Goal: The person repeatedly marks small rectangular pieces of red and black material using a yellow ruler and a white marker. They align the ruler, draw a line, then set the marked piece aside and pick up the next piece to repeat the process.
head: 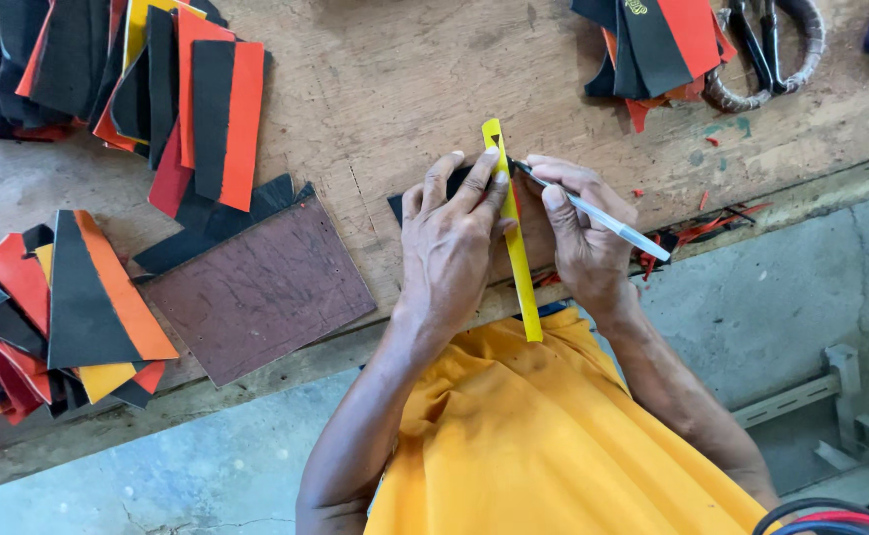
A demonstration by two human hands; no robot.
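Observation:
My left hand (451, 236) presses a long yellow strip (521, 267) flat on a black piece (398, 205) that lies on the wooden workbench (375, 89); the fingertips rest on the strip's upper part. My right hand (578, 233) holds a white pen (603, 216), its tip touching the strip's right edge near the top. Most of the black piece is hidden under my hands. The strip's lower end sticks out past the bench's front edge, over my yellow shirt.
A brown rectangular board (261, 287) lies left of my hands. Stacks of black, orange and red cut pieces sit at the far left (68, 297), top left (187, 99) and top right (662, 40). Large scissors (766, 50) lie top right. Concrete floor (791, 287) lies below.

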